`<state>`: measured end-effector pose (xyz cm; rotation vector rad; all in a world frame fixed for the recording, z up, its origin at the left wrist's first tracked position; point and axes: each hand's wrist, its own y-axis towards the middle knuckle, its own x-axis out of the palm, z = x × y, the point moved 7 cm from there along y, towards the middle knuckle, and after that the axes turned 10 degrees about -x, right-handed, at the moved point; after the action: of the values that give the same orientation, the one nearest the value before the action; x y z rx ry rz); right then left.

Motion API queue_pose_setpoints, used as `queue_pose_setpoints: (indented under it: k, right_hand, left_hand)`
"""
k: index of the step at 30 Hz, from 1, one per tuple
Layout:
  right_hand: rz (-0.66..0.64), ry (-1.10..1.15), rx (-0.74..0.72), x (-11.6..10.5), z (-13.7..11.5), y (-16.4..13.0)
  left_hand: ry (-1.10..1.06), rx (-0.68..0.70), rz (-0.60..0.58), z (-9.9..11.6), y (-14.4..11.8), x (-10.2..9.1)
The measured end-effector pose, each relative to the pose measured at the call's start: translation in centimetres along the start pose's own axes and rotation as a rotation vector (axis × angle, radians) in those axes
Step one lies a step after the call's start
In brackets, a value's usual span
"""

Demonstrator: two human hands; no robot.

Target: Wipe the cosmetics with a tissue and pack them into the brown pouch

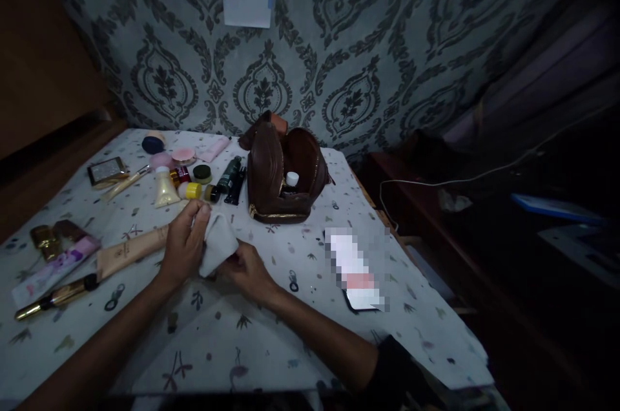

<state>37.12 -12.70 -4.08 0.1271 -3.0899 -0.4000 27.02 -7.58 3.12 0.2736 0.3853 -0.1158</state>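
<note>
Head view: white cloth is between both hands, over the patterned tablecloth. Left hand pinches its upper left edge, thumb against fingers. Right hand has fingers curled at its lower right edge; can't tell whether they grip cloth or something behind it. Brown bag stands unzipped beyond the hands, white cap showing inside. Beige tube lies left of left hand. Phone lies flat, well right of right hand.
</note>
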Motion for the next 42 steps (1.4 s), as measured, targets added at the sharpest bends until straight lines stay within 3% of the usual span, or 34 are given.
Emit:
queue_pose_setpoints:
  k: [4, 7, 14, 18, 22, 32, 37, 42]
  right_hand:
    - [0.101, 0.172, -0.002, -0.4, 0.2, 0.0]
    - [0.215, 0.266, -0.008, -1.2, -0.4, 0.2]
    - [0.488, 0.410, 0.003, -3.6, -0.7, -0.4]
    - [0.498, 0.425, 0.018, -4.0, -0.6, -0.7]
    - [0.507, 0.426, 0.016, -4.5, -0.4, -0.6]
    - [0.494, 0.400, 0.067, -5.2, -0.6, -0.5]
    - [0.418, 0.208, 0.049, -7.2, -2.7, -1.2]
    - [0.634, -0.043, -0.143, -13.3, -7.7, -2.8]
  left_hand:
    - [-0.064, -0.030, 0.005, -0.9, -0.2, 0.4]
    - [-0.047, 0.028, -0.021, -0.9, -1.1, 0.8]
    - [0.122, 0.185, -0.208, -1.2, -3.6, 3.5]
    - [0.143, 0.189, -0.265, -1.9, -3.7, 4.2]
    - [0.103, 0.203, -0.302, -2.0, -3.1, 3.8]
    - [0.236, 0.610, -0.186, -1.0, -4.5, 3.3]
    - [0.093, 0.521, -0.299, 0.0, -4.2, 2.9]
    - [0.095, 0.350, -0.409, 2.3, -2.1, 4.4]
